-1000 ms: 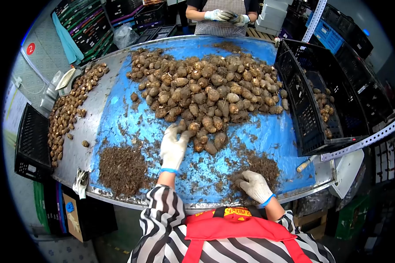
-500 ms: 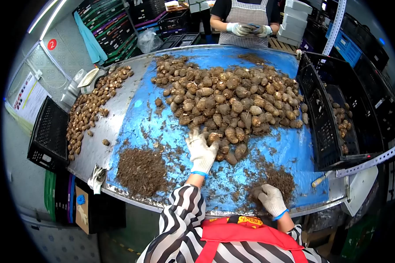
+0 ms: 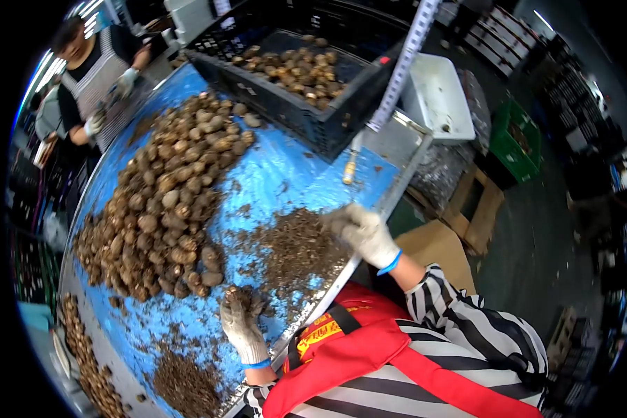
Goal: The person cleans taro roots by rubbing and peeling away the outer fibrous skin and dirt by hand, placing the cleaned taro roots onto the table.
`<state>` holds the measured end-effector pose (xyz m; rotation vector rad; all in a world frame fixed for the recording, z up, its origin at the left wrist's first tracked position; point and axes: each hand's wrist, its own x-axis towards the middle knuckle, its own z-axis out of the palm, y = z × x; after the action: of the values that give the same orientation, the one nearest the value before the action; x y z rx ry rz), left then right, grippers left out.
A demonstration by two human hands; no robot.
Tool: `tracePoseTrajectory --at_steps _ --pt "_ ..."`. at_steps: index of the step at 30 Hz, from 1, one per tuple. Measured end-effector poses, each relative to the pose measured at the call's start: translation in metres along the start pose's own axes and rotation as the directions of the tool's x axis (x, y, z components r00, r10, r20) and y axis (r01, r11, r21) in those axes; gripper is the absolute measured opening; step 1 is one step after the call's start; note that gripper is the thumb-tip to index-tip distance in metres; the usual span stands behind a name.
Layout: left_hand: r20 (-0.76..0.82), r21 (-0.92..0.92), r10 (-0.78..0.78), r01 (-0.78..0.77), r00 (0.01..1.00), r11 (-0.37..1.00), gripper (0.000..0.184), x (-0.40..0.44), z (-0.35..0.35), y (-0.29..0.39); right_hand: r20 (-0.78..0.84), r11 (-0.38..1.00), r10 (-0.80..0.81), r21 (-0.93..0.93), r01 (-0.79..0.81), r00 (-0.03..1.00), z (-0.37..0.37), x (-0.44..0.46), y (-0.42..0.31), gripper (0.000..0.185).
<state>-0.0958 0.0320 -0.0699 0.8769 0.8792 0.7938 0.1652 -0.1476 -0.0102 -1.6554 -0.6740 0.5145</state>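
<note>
A large heap of brown, root-covered tubers (image 3: 167,195) lies on the blue sheet (image 3: 279,167). My left hand (image 3: 242,326), in a soiled white glove, is closed around a dirty brown tuber (image 3: 241,299) near the heap's lower end. To the right, my right hand (image 3: 362,233), also gloved, is raised at the table edge beside a pile of loose root debris (image 3: 296,244). Its fingers are curled and blurred, and whether anything is between them cannot be made out. A knife with a yellowish handle (image 3: 350,169) lies beyond that hand.
A black crate (image 3: 265,87) holding tubers stands at the table's far side. Across the table a co-worker (image 3: 101,83) in gloves and apron stands. A second debris pile (image 3: 186,382) and smaller tubers (image 3: 87,355) are at lower left. A white tub (image 3: 439,97) is beyond the edge.
The view has swung to the right. My left hand has left the heap's edge, come nearer my body and closed on a tuber. My right hand has lifted off the debris toward the table edge.
</note>
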Motion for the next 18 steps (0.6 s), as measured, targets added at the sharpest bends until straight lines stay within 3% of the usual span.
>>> tracePoseTrajectory --at_steps 2,3,4,6,7,9,11,14,15,16,17,18 --pt "-0.032 0.061 0.000 0.002 0.999 0.998 0.039 -0.010 0.012 -0.008 -0.235 0.978 0.055 0.209 -0.005 0.970 -0.032 -0.012 0.024 0.023" --pt "0.070 0.115 -0.047 0.039 0.996 0.993 0.041 -0.001 -0.004 -0.019 -0.333 0.989 0.026 0.149 0.025 0.943 -0.053 -0.018 0.042 0.025" --pt "0.077 0.204 -0.068 0.052 0.995 0.978 0.041 -0.003 -0.002 -0.021 -0.416 0.963 0.144 0.266 -0.031 0.898 -0.070 -0.028 0.050 0.025" --pt "0.082 0.381 -0.111 0.072 0.990 0.922 0.041 -0.010 0.003 -0.021 -0.589 0.970 0.102 0.237 0.051 0.802 -0.102 -0.048 0.096 0.023" --pt "0.056 0.439 -0.108 0.073 0.993 0.896 0.043 -0.014 0.006 -0.024 -0.618 0.958 0.189 0.286 -0.006 0.763 -0.113 -0.064 0.123 0.022" --pt "0.105 0.552 0.033 -0.086 0.994 0.829 0.044 -0.008 -0.012 -0.046 -0.651 0.915 0.351 0.391 -0.099 0.673 -0.126 -0.093 0.169 0.018" --pt "0.152 0.639 0.120 -0.190 0.981 0.745 0.047 -0.007 -0.017 -0.053 -0.603 0.884 0.451 0.405 -0.235 0.657 -0.115 -0.121 0.189 0.016" --pt "0.134 0.669 0.122 -0.181 0.983 0.721 0.047 -0.006 -0.020 -0.054 -0.482 0.831 0.553 0.373 -0.412 0.680 -0.096 -0.166 0.257 0.014" --pt "0.119 0.665 0.123 -0.171 0.985 0.727 0.046 -0.006 -0.015 -0.053 -0.391 0.742 0.669 0.309 -0.595 0.632 -0.090 -0.172 0.249 0.020" --pt "0.105 0.649 0.106 -0.149 0.989 0.746 0.046 -0.007 -0.014 -0.053 -0.273 0.687 0.727 0.274 -0.673 0.630 -0.083 -0.188 0.272 0.020" --pt "0.091 0.632 0.091 -0.128 0.992 0.764 0.045 -0.007 -0.013 -0.053 -0.192 0.648 0.761 0.176 -0.741 0.620 -0.076 -0.201 0.276 0.019" --pt "0.077 0.613 0.077 -0.108 0.994 0.782 0.045 -0.007 -0.011 -0.052 -0.156 0.640 0.745 -0.111 -0.761 0.649 -0.069 -0.227 0.314 0.020"
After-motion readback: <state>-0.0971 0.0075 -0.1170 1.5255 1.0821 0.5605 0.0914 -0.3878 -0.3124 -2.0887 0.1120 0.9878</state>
